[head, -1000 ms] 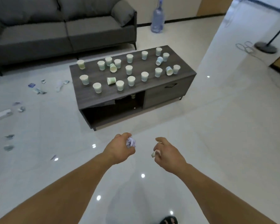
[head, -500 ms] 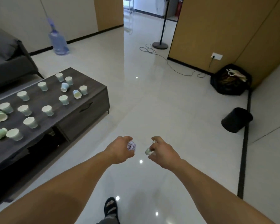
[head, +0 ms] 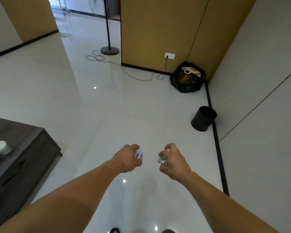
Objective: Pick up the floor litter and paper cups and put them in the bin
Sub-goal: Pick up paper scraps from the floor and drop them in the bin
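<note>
My left hand (head: 128,158) grips a crumpled white paper ball (head: 138,154) with purple marks. My right hand (head: 174,161) holds a small crumpled greenish-white scrap (head: 162,160) in curled fingers. Both hands are stretched out in front of me over the white tiled floor. The black round bin (head: 203,118) stands ahead to the right, beside a black floor strip along the wall, well beyond my hands. Two paper cups (head: 0,147) sit on the dark coffee table (head: 22,153) at the left edge.
A full black rubbish bag (head: 187,80) sits in the corner under a wall socket. A black cable (head: 124,71) trails across the floor to a stand with a round base (head: 109,50). A doorway opens at the top left. My feet show at the bottom edge.
The view has swung right: the sofa, floor litter and most of the cup-covered table have left the frame, and the black bin and bag are now ahead. Both hands keep hold of their scraps.
</note>
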Demonstrator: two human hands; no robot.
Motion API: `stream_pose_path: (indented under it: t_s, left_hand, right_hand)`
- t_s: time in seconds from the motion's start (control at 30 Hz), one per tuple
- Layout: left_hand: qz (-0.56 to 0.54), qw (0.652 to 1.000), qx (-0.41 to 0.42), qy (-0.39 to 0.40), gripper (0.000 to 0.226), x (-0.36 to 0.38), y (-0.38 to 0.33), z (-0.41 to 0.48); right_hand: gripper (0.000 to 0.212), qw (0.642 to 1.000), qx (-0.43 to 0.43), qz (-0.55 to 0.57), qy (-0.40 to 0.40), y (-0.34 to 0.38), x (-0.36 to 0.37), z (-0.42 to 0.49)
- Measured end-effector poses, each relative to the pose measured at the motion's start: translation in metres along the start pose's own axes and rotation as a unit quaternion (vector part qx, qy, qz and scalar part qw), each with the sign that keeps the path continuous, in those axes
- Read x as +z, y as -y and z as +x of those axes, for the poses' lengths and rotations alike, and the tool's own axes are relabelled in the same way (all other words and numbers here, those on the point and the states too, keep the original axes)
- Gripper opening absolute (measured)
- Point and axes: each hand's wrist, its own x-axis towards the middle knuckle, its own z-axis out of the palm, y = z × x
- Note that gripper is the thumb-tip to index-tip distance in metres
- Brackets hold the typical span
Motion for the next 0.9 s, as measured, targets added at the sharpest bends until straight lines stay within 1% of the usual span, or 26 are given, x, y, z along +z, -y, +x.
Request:
stream_pose_path:
  t_s: [0.2,0.37,0.47,0.5,0.53,0.6,0.63,0.67,0.73,0.9]
  left_hand:
    - [0.048,0.996,0.042,0.069,0.068,0.006,-0.073,0.13]
    - [0.065,0.994,0.053,0.071,0.067,0.009,-0.148,0.24]
    - [0.07,0.994,0.057,0.065,0.067,0.009,-0.198,0.297]
    - [0.068,0.994,0.065,0.062,0.063,0.01,-0.216,0.315]
    - [0.057,0.994,0.077,0.062,0.056,0.012,-0.233,0.333]
    - [0.042,0.991,0.101,0.071,0.031,0.018,-0.261,0.367]
    - [0.048,0.99,0.109,0.082,0.022,0.021,-0.274,0.383]
    - [0.057,0.987,0.114,0.093,0.018,0.023,-0.285,0.399]
    - [0.06,0.985,0.115,0.114,0.02,0.029,-0.304,0.441]
    - [0.085,0.977,0.139,0.139,0.04,0.038,-0.356,0.566]
  right_hand:
    - [0.031,0.999,0.032,0.005,-0.016,-0.088,-0.035,0.085]
    - [0.024,0.997,0.067,0.041,-0.028,-0.172,-0.086,0.164]
    - [0.024,0.995,0.084,0.046,-0.021,-0.219,-0.123,0.203]
    - [0.025,0.995,0.082,0.044,-0.02,-0.237,-0.135,0.217]
    - [0.025,0.995,0.089,0.044,-0.023,-0.253,-0.148,0.231]
    - [0.025,0.992,0.117,0.047,-0.019,-0.282,-0.169,0.257]
    - [0.024,0.991,0.128,0.048,-0.012,-0.296,-0.176,0.27]
    - [0.024,0.99,0.132,0.046,-0.008,-0.309,-0.18,0.283]
    - [0.025,0.99,0.135,0.044,-0.006,-0.336,-0.189,0.314]
    - [0.029,0.985,0.168,0.031,-0.012,-0.398,-0.218,0.398]
